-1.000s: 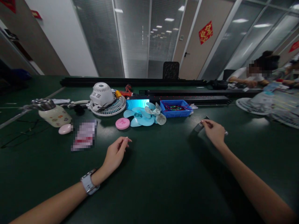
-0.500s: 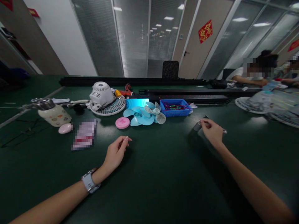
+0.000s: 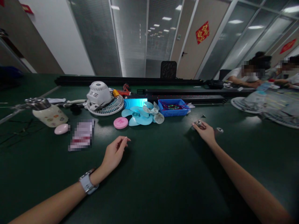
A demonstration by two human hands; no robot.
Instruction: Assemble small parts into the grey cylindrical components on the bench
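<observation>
My right hand (image 3: 205, 132) is closed around a small silver metal part (image 3: 198, 123), its round end showing at the fingertips; the fingers cover much of it. Just right of that hand, another small silver cylindrical part (image 3: 219, 131) lies on the dark green table (image 3: 158, 174). A small dark piece (image 3: 203, 116) sits beyond the hand. My left hand (image 3: 115, 153), with a watch (image 3: 88, 183) on its wrist, rests on the table, fingers loosely bent and nothing visible in them. Nearest to it is a round pink disc (image 3: 121, 123).
Blue fan blades (image 3: 140, 116) lie beside a blue bin (image 3: 174, 107) of wires. A white fan body (image 3: 99, 95) stands on its grille. At left are a flask (image 3: 50, 115) and a pink oval object (image 3: 61, 128). Black rails (image 3: 130, 81) run along the back; people sit far right.
My right hand has moved slightly left, and the silver part's round end now shows at its fingertips. The other silver part is more exposed. My left hand stays put; the view has shifted a little.
</observation>
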